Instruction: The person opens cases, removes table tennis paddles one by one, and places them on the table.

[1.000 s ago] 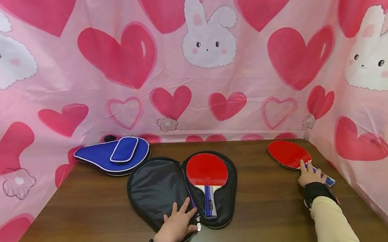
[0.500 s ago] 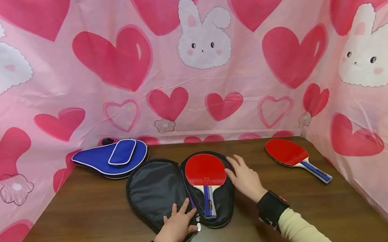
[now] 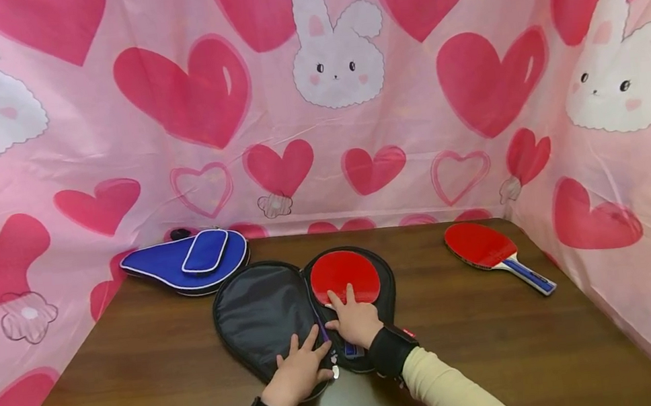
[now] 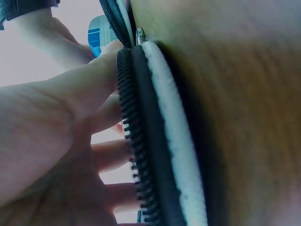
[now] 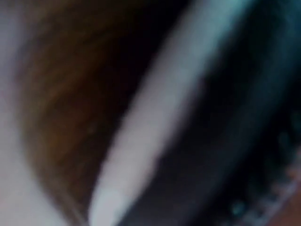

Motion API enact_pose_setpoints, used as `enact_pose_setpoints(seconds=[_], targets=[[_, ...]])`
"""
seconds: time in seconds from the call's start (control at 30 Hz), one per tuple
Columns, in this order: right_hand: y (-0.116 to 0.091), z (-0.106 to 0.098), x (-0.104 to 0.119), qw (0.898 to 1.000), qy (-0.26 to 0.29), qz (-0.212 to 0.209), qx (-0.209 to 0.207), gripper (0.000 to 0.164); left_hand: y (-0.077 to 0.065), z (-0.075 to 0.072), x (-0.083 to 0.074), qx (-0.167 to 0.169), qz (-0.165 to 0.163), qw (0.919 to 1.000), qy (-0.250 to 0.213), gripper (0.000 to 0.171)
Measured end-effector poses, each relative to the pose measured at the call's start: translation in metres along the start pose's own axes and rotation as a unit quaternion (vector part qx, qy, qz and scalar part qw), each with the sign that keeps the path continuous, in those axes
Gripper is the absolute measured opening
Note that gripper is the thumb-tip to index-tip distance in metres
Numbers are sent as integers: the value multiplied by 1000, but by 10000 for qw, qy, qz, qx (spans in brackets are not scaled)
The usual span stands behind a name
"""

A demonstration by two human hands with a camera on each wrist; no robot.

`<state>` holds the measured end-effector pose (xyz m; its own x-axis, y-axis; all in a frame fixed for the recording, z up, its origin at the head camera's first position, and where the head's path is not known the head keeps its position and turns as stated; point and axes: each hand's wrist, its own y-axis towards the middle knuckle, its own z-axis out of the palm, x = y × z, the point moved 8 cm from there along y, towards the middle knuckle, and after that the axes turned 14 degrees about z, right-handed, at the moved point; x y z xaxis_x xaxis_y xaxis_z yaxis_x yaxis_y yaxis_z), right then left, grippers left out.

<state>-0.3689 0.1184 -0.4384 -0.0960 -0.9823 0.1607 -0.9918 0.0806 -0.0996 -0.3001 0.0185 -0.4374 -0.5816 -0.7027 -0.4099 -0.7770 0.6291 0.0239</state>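
An unzipped black paddle case (image 3: 265,305) lies spread flat on the table, its two halves side by side. In its right half sits a red table tennis paddle (image 3: 343,272), the blue-striped handle toward me. My right hand (image 3: 355,321) is over this paddle, extended fingertips on the lower red rubber, covering most of the handle. My left hand (image 3: 297,372) rests with spread fingers on the left half, by the zipper pull (image 3: 335,371). The left wrist view shows the case's zipper teeth (image 4: 131,127) beside that hand. The right wrist view is blurred, with the white-piped case edge (image 5: 146,117).
A second red paddle (image 3: 480,246) lies on the right of the wooden table (image 3: 140,381). At the back left is a blue paddle case (image 3: 162,263) with a small pocket. Pink heart-and-rabbit cloth (image 3: 279,120) walls the back and sides.
My right hand has let go of the far-right paddle's handle and moved left onto the paddle in the case. My left hand has stayed on the case. The head view has shifted slightly.
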Motion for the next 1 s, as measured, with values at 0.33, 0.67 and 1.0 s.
enact_pose_setpoints(seconds=[0.33, 0.67, 1.0], targets=[[-4, -9, 1, 9942, 1000, -298, 241, 52, 1, -2, 0, 23, -75, 10000, -9, 47], [-16, -28, -26, 9826, 1687, -770, 113, 47, -1, 1, -1, 6, -106, 9999, -30, 47], [-22, -65, -63, 9600, 2331, -1403, -664, 40, -13, 3, 2, -14, -184, 9998, 55, 49]])
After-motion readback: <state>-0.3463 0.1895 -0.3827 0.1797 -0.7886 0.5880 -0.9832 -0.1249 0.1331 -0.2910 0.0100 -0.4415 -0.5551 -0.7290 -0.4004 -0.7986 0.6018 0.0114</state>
